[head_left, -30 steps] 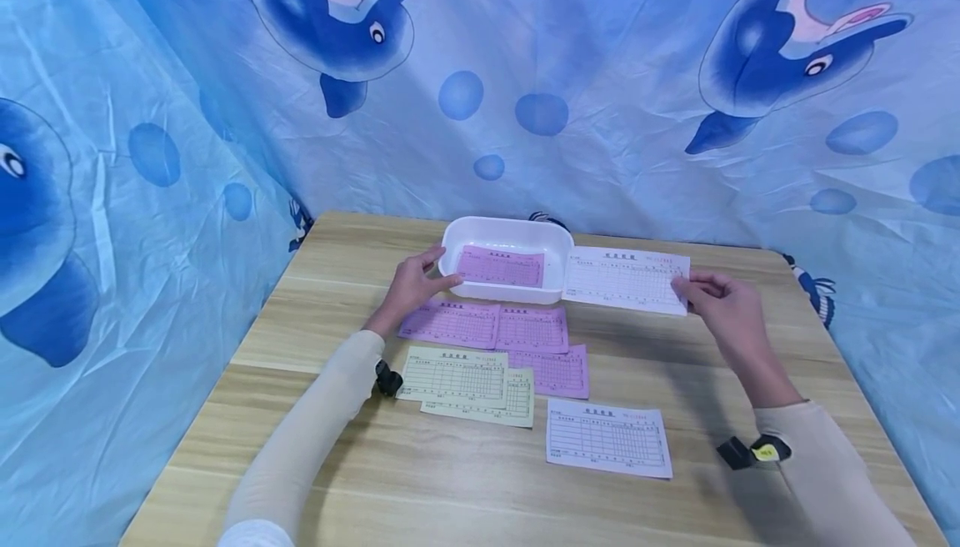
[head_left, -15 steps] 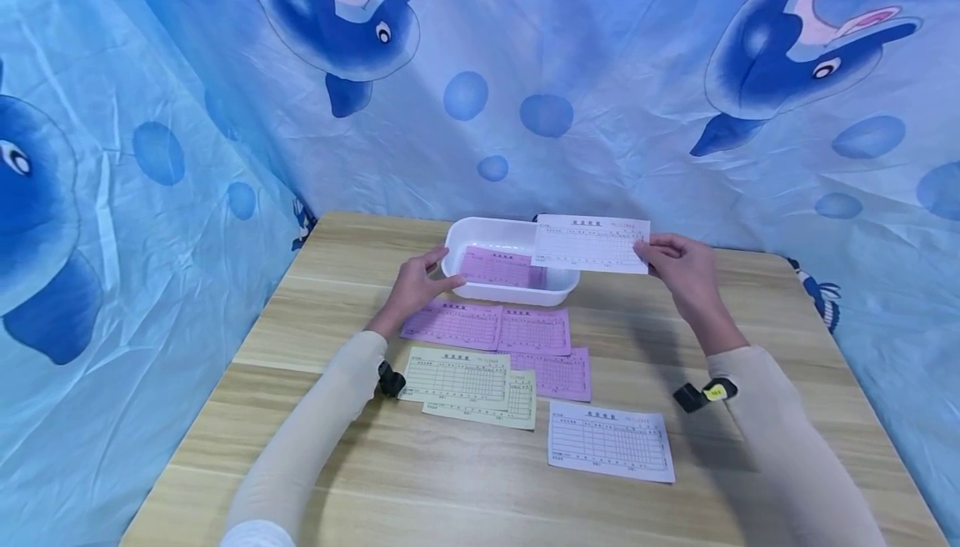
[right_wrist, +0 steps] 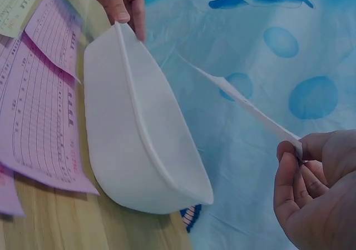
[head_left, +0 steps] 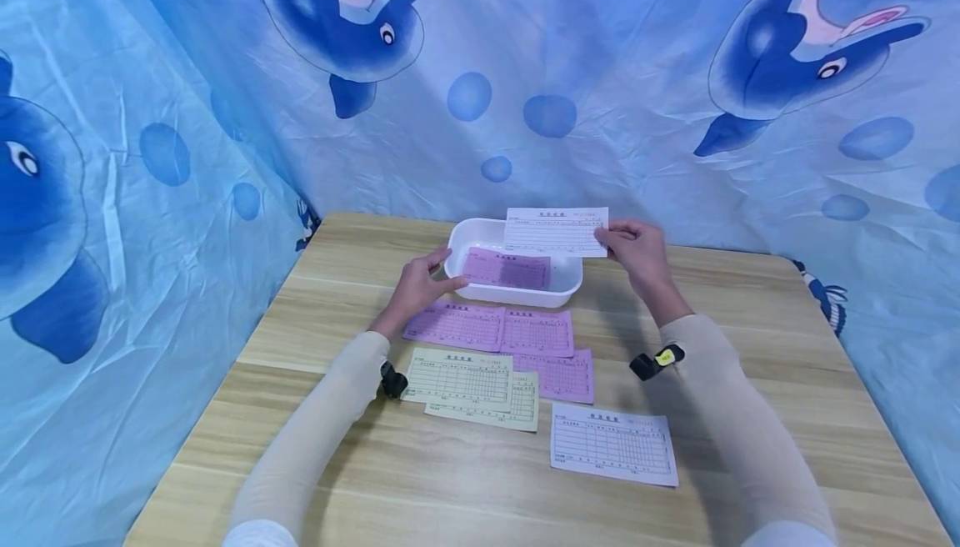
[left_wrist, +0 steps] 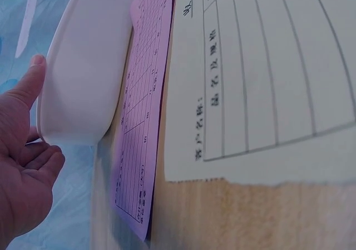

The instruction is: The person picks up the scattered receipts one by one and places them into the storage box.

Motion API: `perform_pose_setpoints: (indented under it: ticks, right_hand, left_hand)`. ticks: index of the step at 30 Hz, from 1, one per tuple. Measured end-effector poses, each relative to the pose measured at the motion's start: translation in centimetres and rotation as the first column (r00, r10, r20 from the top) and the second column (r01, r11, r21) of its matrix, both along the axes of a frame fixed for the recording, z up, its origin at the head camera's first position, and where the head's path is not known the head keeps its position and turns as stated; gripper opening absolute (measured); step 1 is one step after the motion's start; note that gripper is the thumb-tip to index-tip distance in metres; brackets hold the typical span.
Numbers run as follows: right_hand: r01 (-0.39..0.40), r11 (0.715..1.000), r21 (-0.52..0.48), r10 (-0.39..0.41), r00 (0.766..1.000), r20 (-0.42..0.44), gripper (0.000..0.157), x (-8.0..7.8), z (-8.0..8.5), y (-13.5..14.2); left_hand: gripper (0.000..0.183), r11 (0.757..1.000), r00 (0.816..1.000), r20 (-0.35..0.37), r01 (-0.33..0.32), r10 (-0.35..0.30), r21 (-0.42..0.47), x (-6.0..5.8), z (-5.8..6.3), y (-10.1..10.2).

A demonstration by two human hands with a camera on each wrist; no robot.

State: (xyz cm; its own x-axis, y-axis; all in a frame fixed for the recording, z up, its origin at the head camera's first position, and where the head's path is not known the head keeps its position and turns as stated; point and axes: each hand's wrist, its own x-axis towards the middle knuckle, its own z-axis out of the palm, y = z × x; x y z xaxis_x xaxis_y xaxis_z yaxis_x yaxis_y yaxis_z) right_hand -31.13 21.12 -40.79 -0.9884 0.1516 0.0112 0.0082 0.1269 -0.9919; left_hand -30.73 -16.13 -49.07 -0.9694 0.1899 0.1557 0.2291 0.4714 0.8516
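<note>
My right hand [head_left: 641, 257] pinches the right edge of a white printed receipt slip [head_left: 555, 233], held up over the white plastic tub [head_left: 517, 295]. In the right wrist view the slip [right_wrist: 245, 103] appears nearly edge-on, thumb and fingers [right_wrist: 289, 166] at its end. At the tub's left end my left hand [head_left: 422, 287] holds the rim, thumb and fingers spread around it. In the left wrist view these fingers [left_wrist: 33, 75] touch the tub's rim [left_wrist: 55, 44]. A pink slip [head_left: 506, 270] lies inside the tub, partly behind the raised slip's lower edge.
Pink slips [head_left: 536, 333] lie in front of the tub on the wooden table [head_left: 450, 480]. Two overlapping pale green slips [head_left: 457, 380] are nearer, and another white slip [head_left: 615, 445] lies at the front right. A blue dolphin-print cloth [head_left: 615, 172] hangs behind the table.
My right hand has carried the white slip leftward and up, from beside the tub's right end to over the tub. The left hand stays at the tub's left end.
</note>
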Motion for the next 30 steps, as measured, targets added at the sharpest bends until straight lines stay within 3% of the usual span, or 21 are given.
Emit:
perform_pose_setpoints:
  ticks: [6,14,30]
  right_hand:
    - [-0.049,0.997,-0.064,0.050,0.999,0.018,0.026,-1.3,-1.1,-1.5]
    - [-0.061,0.998,0.019,0.060,0.997,0.047,0.035,-1.9,-1.9,-3.6]
    - [-0.086,0.985,0.148,0.070,0.992,0.109,0.031,-3.4,-3.7,-7.5]
  left_hand:
    - [0.084,1.000,1.000,0.011,-0.006,0.006,0.000,-0.1,0.1,0.2]
    - [0.082,1.000,1.000,0.004,-0.012,0.012,0.005,-0.1,0.1,0.1]
    - [0.082,1.000,1.000,0.021,-0.014,0.013,0.012,0.0,0.0,0.1]
